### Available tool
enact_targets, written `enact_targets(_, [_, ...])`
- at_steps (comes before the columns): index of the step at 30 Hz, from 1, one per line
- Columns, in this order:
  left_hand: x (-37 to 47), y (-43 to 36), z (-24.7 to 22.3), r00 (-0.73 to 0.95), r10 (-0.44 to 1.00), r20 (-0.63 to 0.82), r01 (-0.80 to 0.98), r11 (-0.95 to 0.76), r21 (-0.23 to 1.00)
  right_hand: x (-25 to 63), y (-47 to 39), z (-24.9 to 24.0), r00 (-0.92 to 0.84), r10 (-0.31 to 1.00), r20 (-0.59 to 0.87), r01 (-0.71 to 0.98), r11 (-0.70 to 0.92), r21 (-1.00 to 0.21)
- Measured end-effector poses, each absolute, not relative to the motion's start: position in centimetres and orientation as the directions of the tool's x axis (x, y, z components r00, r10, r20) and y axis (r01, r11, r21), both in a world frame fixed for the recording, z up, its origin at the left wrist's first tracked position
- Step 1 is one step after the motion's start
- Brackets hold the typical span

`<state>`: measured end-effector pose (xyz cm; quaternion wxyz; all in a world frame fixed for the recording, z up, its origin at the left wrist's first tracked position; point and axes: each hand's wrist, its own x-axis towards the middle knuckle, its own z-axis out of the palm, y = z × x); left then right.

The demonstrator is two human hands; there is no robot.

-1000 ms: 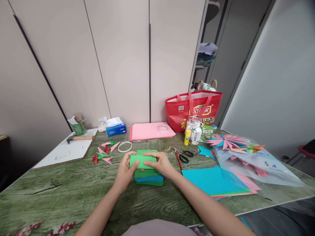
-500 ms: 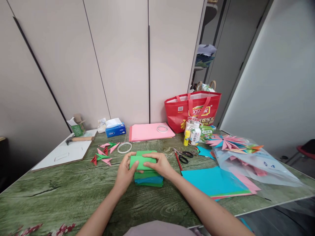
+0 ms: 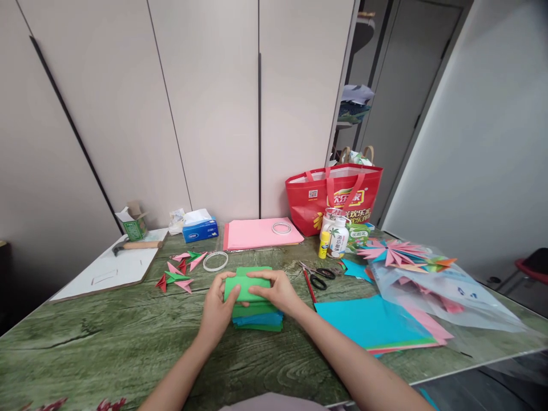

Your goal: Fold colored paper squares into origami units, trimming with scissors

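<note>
Between my two hands is a piece of green paper (image 3: 245, 289), folded into a small rectangle. My left hand (image 3: 219, 308) grips its left end, thumb on the front face and fingers behind. My right hand (image 3: 276, 291) pinches its right part the same way, with the thumb lying across the front. Directly below and behind it lies a stack of green and blue paper pieces (image 3: 259, 321), partly covered by my hands and the held piece. A roll of white tape (image 3: 216, 261) rests on the table just beyond my left hand.
Folded paper pieces (image 3: 177, 277) and a hammer (image 3: 139, 245) on a white board lie left. Scissors (image 3: 317, 277), a red pencil (image 3: 309, 285), a glue stick (image 3: 324, 244) and blue sheets (image 3: 372, 322) lie right. Behind are pink sheets (image 3: 252, 234), a tissue box (image 3: 200, 229) and a red bag (image 3: 308, 208).
The view has tilted up slightly, so things sit a little lower in the picture. Both hands keep their hold on the folded green paper, the left thumb tip slightly lower on it.
</note>
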<state>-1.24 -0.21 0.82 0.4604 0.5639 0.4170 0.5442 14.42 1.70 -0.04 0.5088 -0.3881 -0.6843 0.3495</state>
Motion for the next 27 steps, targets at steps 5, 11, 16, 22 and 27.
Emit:
enact_targets(5, [-1.25,-0.21,0.74,0.060,0.964,0.260,-0.009,-0.260,0.966,14.35,1.55,0.16,-0.167,0.895,0.414,0.152,0.438,-0.886])
enact_targets(11, [-1.26,-0.39,1.07,0.064,0.974,0.219,-0.112,-0.211,0.971,14.38,1.74,-0.21,-0.158,0.885,0.439,0.154,0.461,-0.874])
enact_targets(16, [-1.37,-0.29,1.05,0.063,0.978,0.198,-0.154,-0.186,0.970,14.43,1.73,-0.25,-0.164,0.867,0.470,0.177,0.495,-0.851])
enact_targets(22, [-1.35,-0.29,1.07,0.048,0.980,0.194,-0.157,-0.185,0.970,14.38,1.60,-0.17,-0.149,0.872,0.467,0.159,0.487,-0.859])
enact_targets(27, [-1.31,-0.31,1.20,0.040,0.979,0.198,-0.154,-0.189,0.970,14.39,1.51,-0.05,-0.150,0.865,0.479,0.157,0.499,-0.852])
